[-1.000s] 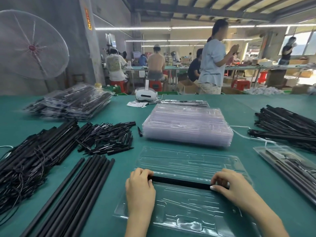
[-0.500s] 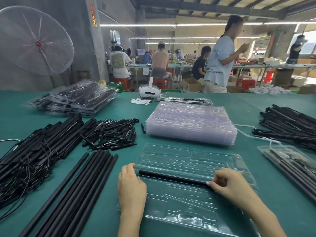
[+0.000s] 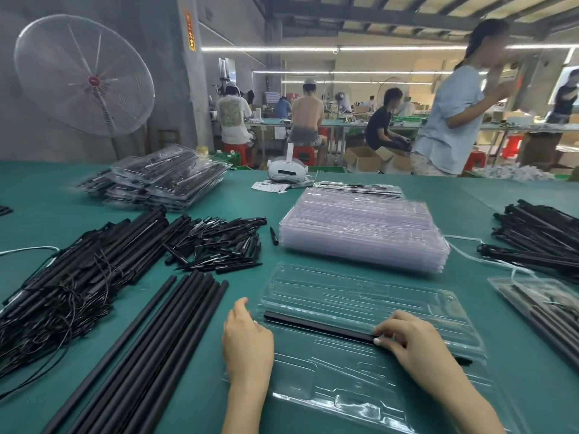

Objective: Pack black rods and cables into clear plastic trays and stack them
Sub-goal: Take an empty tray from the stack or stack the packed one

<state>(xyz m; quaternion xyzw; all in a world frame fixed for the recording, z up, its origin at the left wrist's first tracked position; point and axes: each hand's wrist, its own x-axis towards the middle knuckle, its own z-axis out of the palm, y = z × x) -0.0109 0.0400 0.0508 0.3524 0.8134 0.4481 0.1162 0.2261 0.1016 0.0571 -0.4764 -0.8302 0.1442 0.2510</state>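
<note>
A green bench carries everything. At its left lies a big heap of black rods with cables, with a scatter of short black pieces beside it and a row of long plain black rods running toward the near edge. Filled trays are piled at the far left. Behind the work spot sits a stack of empty clear trays, and a white headset rests further back. More black rods lie at the right, just beyond a partly filled tray at the edge. A large fan stands behind the bench, and other people work at far benches.

The open clear tray lies directly in front, with one black rod lying along its middle fold. The right hand has its grip curled onto the rod's right end, fingertips pressing it. The left hand rests at the tray's left edge, fingers lightly curled; whether it holds the edge cannot be told.

Compared with a second ago, the left hand has come off the rod's left end, which now shows bare, and the rod sits slanted in the tray.
</note>
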